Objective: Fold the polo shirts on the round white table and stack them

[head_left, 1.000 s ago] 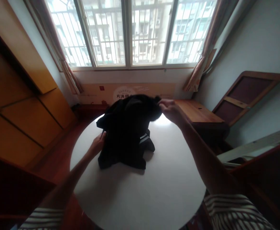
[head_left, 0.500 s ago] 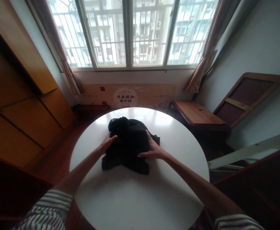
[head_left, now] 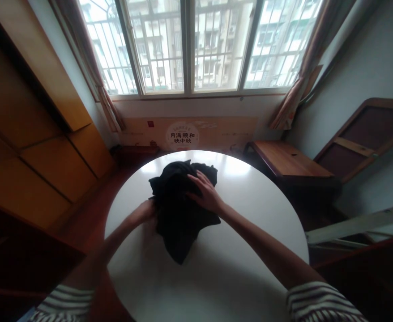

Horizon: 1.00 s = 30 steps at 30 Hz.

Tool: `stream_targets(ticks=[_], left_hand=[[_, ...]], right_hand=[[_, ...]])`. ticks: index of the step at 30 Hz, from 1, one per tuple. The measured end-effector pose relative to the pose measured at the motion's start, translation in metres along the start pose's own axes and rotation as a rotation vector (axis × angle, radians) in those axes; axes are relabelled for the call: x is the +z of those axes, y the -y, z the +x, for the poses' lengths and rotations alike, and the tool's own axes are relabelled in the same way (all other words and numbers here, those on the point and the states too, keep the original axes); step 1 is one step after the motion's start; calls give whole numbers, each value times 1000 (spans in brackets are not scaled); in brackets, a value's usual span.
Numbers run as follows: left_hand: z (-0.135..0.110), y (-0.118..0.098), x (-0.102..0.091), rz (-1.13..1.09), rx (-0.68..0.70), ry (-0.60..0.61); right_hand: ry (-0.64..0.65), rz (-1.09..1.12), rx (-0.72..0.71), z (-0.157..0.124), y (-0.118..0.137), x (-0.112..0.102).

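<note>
A crumpled black cloth garment (head_left: 179,214) lies heaped on the white round table (head_left: 216,277), one pointed corner hanging toward me. Its exact kind cannot be made out. My left hand (head_left: 147,211) is at the garment's left edge, its fingers hidden by the cloth and smeared by motion. On the upper right of the heap rests my right hand (head_left: 206,193), fingers spread and lying over the fabric.
Behind the table are a printed banner (head_left: 216,132) on the wall and a barred window (head_left: 213,49). A wooden side table (head_left: 290,158) stands at the right, with a framed panel (head_left: 360,134) leaning on the wall. Yellow cabinets (head_left: 49,170) line the left.
The garment has turned and changed shape, its near edge now a single point. My right hand has moved up onto its top, while the left slid lower along its left side.
</note>
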<state>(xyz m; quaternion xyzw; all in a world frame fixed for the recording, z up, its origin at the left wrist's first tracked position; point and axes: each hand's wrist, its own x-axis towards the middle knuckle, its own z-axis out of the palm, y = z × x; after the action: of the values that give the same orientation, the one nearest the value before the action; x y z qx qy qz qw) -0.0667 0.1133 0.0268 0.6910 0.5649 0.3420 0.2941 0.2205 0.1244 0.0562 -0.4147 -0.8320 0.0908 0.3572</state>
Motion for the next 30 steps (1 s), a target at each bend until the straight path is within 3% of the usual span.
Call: stream_targets(ticks=[2,5,7,12,14,16,22,26,28,30], left_hand=[[-3,4,-17,143,-55,-1],[-15,2,-31,293,-2,-73],[-28,-1,-28,226,97,-101],[-57,5,0,147,225,175],[-57,12,8,172,264,197],[-51,21,9,185,275,145],[-24,54,-6,338,196,-72],[-4,72,-6,396,153,-257],[11,78,-2,429,134,-323],[28,82,2,456,93,-373]], right_hand=[[167,-63,127,-16,-4,3],[180,-85,206,-48,3,-1],[187,-76,169,-68,11,-2],[138,-126,54,-88,13,29],[104,-127,20,-76,8,45],[108,-127,-5,-54,3,60],[200,-105,-160,23,-4,101],[275,-91,-251,67,-17,124],[313,-102,-254,87,-22,131],[357,-151,-171,105,-24,137]])
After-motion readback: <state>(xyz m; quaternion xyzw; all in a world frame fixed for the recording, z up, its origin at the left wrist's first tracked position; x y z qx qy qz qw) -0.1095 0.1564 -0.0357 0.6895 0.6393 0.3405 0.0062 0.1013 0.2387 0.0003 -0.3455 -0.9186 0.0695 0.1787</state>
